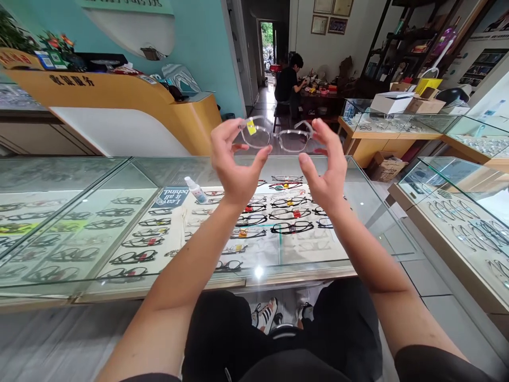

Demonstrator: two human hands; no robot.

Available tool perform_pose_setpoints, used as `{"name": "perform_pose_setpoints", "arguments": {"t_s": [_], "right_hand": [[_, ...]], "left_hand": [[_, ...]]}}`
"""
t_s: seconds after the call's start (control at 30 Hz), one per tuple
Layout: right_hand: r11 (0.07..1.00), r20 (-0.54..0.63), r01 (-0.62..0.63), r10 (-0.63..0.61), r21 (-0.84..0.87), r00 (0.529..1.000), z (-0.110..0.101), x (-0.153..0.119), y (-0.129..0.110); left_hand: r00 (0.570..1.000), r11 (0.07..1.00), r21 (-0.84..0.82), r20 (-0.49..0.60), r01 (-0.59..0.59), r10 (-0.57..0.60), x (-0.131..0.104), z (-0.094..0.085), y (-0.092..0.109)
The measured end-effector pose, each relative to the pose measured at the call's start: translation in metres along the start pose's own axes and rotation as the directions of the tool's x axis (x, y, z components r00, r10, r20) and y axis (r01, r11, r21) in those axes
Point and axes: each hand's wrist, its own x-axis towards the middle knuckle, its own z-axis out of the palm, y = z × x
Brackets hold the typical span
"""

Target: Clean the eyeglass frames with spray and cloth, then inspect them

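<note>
A pair of clear-framed eyeglasses [274,136] is held up in the air above the far edge of the glass display case. A yellow sticker [251,127] shows on its left lens. My left hand [235,159] grips the frame's left side, with the thumb below the lens. At the right side, my right hand [326,164] has its fingertips on the frame near the hinge, the thumb apart beneath. Under my hands, several dark-framed eyeglasses [292,228] lie in rows in the case. A white spray bottle [195,190] lies tilted on the glass to the left.
The glass display case [310,268] spans the front, close to my knees. Another display case [457,212] stands on the right. A wooden reception counter [131,95] is at the back left. A person [289,85] sits at a cluttered desk far behind.
</note>
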Motion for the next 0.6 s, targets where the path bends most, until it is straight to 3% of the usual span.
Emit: {"name": "perform_pose_setpoints", "arguments": {"t_s": [0.13, 0.23, 0.47, 0.6], "right_hand": [[0.966, 0.125, -0.215, 0.198, 0.141, 0.972, 0.004, -0.031, 0.021], [0.931, 0.151, -0.28, 0.25, 0.233, 0.956, 0.009, -0.042, 0.026], [0.895, 0.201, -0.321, 0.268, 0.311, 0.942, 0.01, -0.047, 0.019], [0.874, 0.163, -0.385, 0.351, 0.297, 0.922, 0.015, -0.055, 0.017]], "left_hand": [[0.998, 0.999, 0.005, 0.04, -0.05, 0.05, -0.038, -0.029, -0.011], [0.999, 0.999, 0.013, 0.026, -0.035, 0.035, -0.052, -0.042, -0.012], [0.996, 0.997, 0.038, 0.074, -0.061, 0.059, -0.057, -0.042, -0.002], [0.994, 0.996, 0.044, 0.079, -0.084, 0.08, -0.061, -0.043, 0.001]]}}
